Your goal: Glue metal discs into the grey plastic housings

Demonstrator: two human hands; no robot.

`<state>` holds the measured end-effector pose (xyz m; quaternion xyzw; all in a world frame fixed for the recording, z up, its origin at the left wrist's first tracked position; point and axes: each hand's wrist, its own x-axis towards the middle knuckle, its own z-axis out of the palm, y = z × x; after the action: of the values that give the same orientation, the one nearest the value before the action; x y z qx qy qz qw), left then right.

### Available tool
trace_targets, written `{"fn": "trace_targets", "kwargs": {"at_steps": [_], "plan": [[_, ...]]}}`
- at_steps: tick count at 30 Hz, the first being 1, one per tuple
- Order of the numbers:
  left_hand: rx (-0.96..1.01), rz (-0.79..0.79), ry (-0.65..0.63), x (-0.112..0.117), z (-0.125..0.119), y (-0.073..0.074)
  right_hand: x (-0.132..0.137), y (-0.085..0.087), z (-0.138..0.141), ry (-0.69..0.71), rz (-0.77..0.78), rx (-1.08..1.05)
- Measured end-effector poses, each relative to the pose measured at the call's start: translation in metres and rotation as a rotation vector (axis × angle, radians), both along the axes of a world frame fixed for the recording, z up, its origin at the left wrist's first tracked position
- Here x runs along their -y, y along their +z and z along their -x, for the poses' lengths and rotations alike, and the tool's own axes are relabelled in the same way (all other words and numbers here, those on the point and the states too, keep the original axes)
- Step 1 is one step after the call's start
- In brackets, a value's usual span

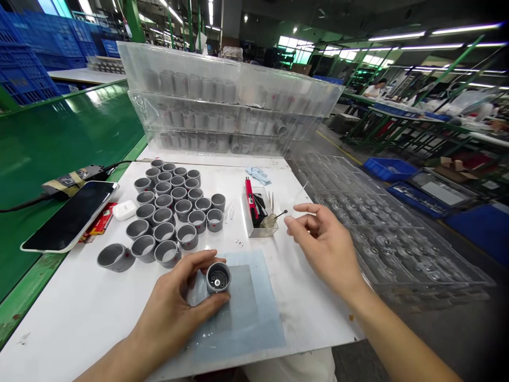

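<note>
One grey cup in your left hand, your right poised beside the tool box

Your left hand (175, 305) grasps a grey cup (218, 277) between thumb and fingers, the cup tilted so its round mouth faces you. It sits over a pale blue sheet (266, 307) at the near middle of the bench (75, 307); whether its base touches the sheet, you cannot tell. Inside the smooth wall lies a dark disc with a bright centre.

Your right hand (326, 249) is well apart, to the right, with thumb and forefinger drawn close — whether they pinch something small, you cannot tell. Just left of those fingertips stands one clear rectangular box (264, 232), holding one red cutter (250, 199), a small glass jar (269, 220) and pointed metal tips.

To the left, roughly twenty-seven grey cups (183, 212) crowd together, short matte cylinders, some with red marks. Beside them you have one glossy black phone (69, 217) and one rounded white case (124, 210). One crumpled blue cloth (258, 175) lies beyond the box.

At the far edge, clear plastic tubs (234, 98) rise in three tiers — more grey cups show through. Ribbed clear trays (385, 246) lie off to the right.
</note>
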<state>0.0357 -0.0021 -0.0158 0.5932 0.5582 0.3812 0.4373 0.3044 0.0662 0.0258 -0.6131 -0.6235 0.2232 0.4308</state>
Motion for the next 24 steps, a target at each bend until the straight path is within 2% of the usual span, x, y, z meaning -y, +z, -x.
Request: {"fn": "trace_targets", "kwargs": {"at_steps": [4, 8, 13, 15, 18, 21, 22, 24], "plan": [[0.062, 0.059, 0.014, 0.002, 0.000, -0.002, -0.015, 0.005, -0.001, 0.049, -0.022, 0.189], [0.085, 0.064, -0.012, 0.001, 0.002, -0.002, -0.020, 0.015, 0.005, -0.008, -0.163, 0.300], [0.068, 0.043, -0.047, 0.000, 0.003, -0.004, -0.021, 0.020, 0.008, 0.089, -0.109, 0.433], [0.063, 0.039, -0.062, -0.001, 0.004, -0.005, -0.018, 0.026, 0.007, 0.045, -0.168, 0.408], [0.060, 0.045, -0.102, -0.001, 0.005, -0.005, -0.007, 0.040, 0.007, -0.129, -0.353, 0.334], [0.059, 0.042, -0.101, -0.001, 0.006, -0.005, 0.011, 0.051, 0.017, -0.243, -0.408, 0.218], [0.060, 0.041, -0.098, -0.001, 0.006, -0.005, 0.018, 0.052, 0.024, -0.251, -0.406, 0.165], [0.067, 0.037, -0.097, -0.001, 0.007, -0.006, 0.031, 0.049, 0.039, -0.168, -0.393, 0.079]]}}
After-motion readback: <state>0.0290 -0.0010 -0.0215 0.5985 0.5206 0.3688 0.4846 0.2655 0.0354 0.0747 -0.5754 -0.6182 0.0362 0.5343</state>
